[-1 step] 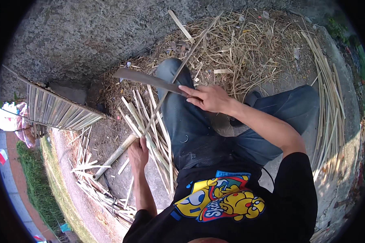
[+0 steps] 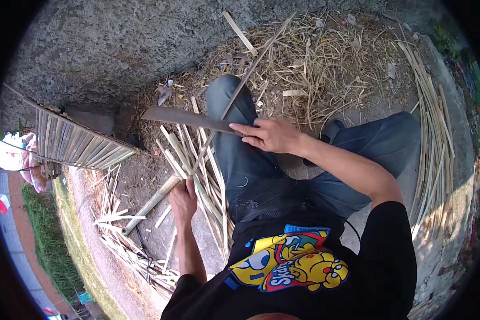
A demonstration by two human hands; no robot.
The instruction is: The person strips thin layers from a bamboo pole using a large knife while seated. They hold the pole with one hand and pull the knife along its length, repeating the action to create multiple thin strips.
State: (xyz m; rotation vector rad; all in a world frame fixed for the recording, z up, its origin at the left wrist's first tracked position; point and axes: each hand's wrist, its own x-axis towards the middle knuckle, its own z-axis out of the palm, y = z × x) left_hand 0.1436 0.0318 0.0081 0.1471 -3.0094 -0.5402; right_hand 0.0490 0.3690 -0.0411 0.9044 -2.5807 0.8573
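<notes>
My left hand (image 2: 183,201) is closed around the lower end of a long, thin bamboo strip (image 2: 241,85). The strip slants up to the right across my bent knee. In my right hand (image 2: 272,134) is a machete (image 2: 182,117), gripped with the index finger stretched along it, though its handle is hidden in the hand. Its broad grey blade points left and crosses the strip just below the knee, touching or very close to it. Beside my left hand lies a thick bamboo pole (image 2: 152,205).
Split bamboo pieces (image 2: 208,200) lie left of my leg, with more strips (image 2: 433,144) bundled at the right. Curly shavings (image 2: 325,74) cover the ground ahead, below a rough concrete wall (image 2: 117,48). A bamboo slat panel (image 2: 80,140) stands at the left.
The machete has slid a little down the strip toward my left hand, and its blade lies more level. My right hand moved slightly left and down; my left hand stays nearly still.
</notes>
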